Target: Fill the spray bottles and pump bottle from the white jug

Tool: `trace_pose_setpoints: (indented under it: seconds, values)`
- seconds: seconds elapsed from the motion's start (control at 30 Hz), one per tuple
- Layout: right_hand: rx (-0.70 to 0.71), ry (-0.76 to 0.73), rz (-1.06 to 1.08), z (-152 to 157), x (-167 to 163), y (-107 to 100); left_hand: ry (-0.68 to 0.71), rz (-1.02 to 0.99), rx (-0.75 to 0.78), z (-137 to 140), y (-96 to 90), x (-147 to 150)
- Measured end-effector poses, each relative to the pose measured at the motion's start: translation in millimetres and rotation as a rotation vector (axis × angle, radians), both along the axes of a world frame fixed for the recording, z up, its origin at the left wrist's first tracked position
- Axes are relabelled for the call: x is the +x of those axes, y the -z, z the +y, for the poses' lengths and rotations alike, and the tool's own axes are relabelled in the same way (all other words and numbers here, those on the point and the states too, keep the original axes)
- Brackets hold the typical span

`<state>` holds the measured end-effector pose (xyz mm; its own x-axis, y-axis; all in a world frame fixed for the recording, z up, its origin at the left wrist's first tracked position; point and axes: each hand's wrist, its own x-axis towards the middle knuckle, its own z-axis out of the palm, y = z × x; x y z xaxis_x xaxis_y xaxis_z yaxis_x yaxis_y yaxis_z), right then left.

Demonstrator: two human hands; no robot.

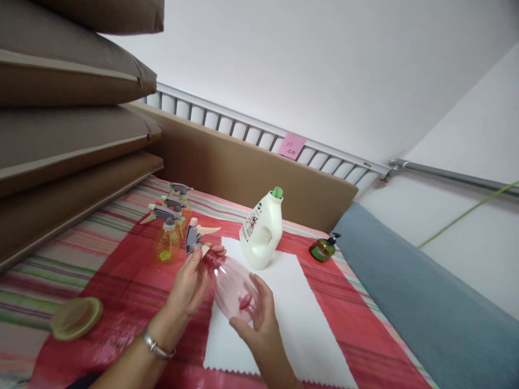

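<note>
Soft, squared cushions (pixel 73 86) in brown fabric rise in a thick stack at my left, over a striped cloth (pixel 36 281) banded in pink, green and white. On that spreads a red sheet (pixel 138 292), shiny in places, and on it a white cloth (pixel 308 329) with zigzag edges. A smooth white jug (pixel 259 237) with a looped handle and green cap stands at the cloth's far end. The clear pink spray bottle (pixel 233 283), faintly ribbed and rounded, tilts above the white cloth, beside ribbed yellow spray bottles (pixel 166 243) farther left. Smaller are a green pump bottle (pixel 323 249) and a flat, round yellowish lid (pixel 77 319). The left hand (pixel 193 281), its wrist braceleted, grips the pink bottle's neck; the right hand (pixel 263 319) curls around its base, fingers showing through the plastic.
</note>
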<state>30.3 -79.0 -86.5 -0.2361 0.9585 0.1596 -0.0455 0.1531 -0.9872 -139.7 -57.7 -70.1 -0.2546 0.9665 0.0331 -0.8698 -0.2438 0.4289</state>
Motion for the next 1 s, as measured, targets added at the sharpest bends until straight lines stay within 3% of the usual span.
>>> trace_pose_setpoints:
  seconds: [0.13, 0.4, 0.57, 0.67, 0.8, 1.0]
  values:
    - [-0.218, -0.066, 0.127, 4, 3, 21, -0.014, 0.003, 0.011, 0, -2.1, -2]
    - [-0.253, 0.065, 0.111, 10, 53, 60, -0.129, -0.074, -0.019, 5, 0.1, -20]
    - [-0.315, 0.253, 0.232, 15, 99, 47, -0.257, -0.049, -0.035, 6, 1.6, -34]
    - [-0.392, 0.231, 0.393, 14, 111, 28, -0.271, 0.003, -0.088, 5, -0.2, -33]
    - [-0.425, 0.100, 0.498, 15, 93, 21, -0.104, 0.139, -0.162, 2, 5.1, -7]
    - [-0.396, 0.031, 0.530, 21, 33, 37, 0.079, 0.184, -0.253, -2, 26.1, 40]
